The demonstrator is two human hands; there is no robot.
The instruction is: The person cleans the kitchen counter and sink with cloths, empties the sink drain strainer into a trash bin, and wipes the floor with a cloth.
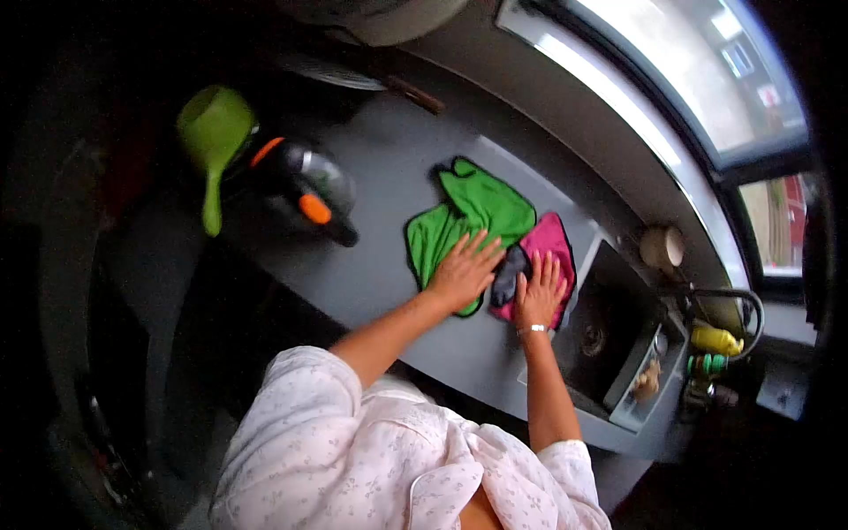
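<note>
A green cloth [486, 199] with dark edging lies spread and wrinkled on the grey countertop [375, 265]. My left hand [468, 268] rests on its lower right part, palm down with the fingers apart. Against the green cloth's right side lies a pink cloth [551, 234], also dark-edged. Between the two hands shows a dark grey bunched patch [509, 278]; I cannot tell whether it belongs to the pink cloth. Flat on the pink cloth is my right hand [541, 296], fingers spread, a bracelet at its wrist. Both hands cover parts of the cloths.
To the left are a green long-handled dipper [215, 124] and a black-and-orange appliance [309, 185]. A wooden-handled pan [415, 94] sits at the back. On the right are the sink [609, 305], a grey tray [629, 408], a faucet [758, 314] and a yellow bottle [717, 341].
</note>
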